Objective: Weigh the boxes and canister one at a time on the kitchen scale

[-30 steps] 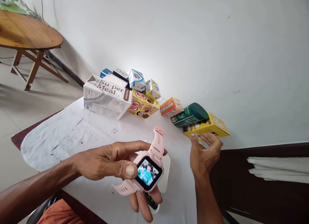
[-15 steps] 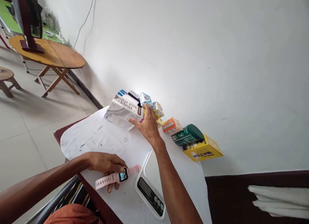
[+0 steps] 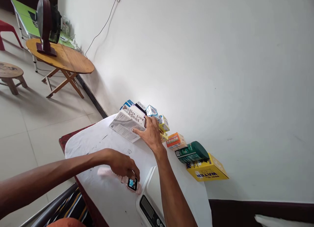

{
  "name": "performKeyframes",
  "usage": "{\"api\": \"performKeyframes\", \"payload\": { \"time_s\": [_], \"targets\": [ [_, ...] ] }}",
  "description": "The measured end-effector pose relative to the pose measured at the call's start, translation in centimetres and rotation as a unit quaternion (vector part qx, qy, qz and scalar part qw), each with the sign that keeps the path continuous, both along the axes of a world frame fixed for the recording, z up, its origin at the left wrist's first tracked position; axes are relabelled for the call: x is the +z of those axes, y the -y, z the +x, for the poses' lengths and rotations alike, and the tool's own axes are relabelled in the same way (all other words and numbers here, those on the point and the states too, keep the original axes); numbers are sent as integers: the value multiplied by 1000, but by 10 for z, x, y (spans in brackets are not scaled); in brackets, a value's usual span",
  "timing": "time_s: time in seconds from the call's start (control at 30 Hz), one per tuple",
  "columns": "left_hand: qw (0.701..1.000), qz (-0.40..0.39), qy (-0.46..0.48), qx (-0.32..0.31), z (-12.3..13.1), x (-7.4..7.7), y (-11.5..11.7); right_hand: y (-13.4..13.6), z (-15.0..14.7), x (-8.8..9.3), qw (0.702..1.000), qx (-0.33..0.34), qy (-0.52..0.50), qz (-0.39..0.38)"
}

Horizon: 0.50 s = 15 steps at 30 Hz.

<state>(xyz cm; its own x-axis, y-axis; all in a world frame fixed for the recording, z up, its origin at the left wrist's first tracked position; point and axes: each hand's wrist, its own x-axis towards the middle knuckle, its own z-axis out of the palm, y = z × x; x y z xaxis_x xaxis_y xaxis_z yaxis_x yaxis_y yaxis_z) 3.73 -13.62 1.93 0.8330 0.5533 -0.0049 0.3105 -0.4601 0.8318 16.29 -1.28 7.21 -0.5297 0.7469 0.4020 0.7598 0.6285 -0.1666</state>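
My left hand (image 3: 122, 165) lies over a pink smartwatch (image 3: 131, 184) on the white table cover (image 3: 98, 148); its fingers curl on the strap, and the lit face shows below them. My right hand (image 3: 149, 134) reaches to the far side of the table. Its fingers press on the end of a white "Su-per Meal" box (image 3: 126, 122) and cover a yellow box behind it. A white kitchen scale (image 3: 150, 201) sits near the front edge, under my right forearm.
Small boxes line the wall: blue-white ones (image 3: 152, 111), an orange one (image 3: 175, 140), a green carton (image 3: 192, 152) on a yellow box (image 3: 208, 170). A wooden folding table (image 3: 63, 58) with a fan (image 3: 46, 24) and a stool (image 3: 9, 73) stand at left.
The watch went from held up in my left hand down onto the table. My right hand left the yellow box and reached the white box. The view rose.
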Motion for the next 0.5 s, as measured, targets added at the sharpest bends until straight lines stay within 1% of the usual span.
{"api": "performKeyframes", "payload": {
  "time_s": [0.03,0.07,0.17,0.23,0.3,0.37,0.4,0.43,0.5],
  "targets": [
    [1000,0,-8,-5,1,-1,-2,0,0,0,1000,0,14,-5],
    [1000,8,-25,4,3,-3,-4,0,0,1,1000,-3,25,-10],
    [991,73,-89,69,6,-9,-5,5,-1,8,999,-22,30,-29],
    [986,97,-96,91,5,-12,-3,11,1,13,998,-20,12,-61],
    [990,81,-73,89,0,-12,-1,17,5,14,993,-4,-28,-115],
    [993,47,-43,97,-7,-12,0,23,9,11,982,13,-76,-173],
    [993,32,-31,108,-11,-12,0,27,11,7,977,19,-99,-191],
    [992,23,-19,121,-14,-14,2,30,13,4,973,22,-118,-195],
    [989,25,-1,147,-18,-18,6,39,15,-3,973,19,-151,-175]
  ]
}}
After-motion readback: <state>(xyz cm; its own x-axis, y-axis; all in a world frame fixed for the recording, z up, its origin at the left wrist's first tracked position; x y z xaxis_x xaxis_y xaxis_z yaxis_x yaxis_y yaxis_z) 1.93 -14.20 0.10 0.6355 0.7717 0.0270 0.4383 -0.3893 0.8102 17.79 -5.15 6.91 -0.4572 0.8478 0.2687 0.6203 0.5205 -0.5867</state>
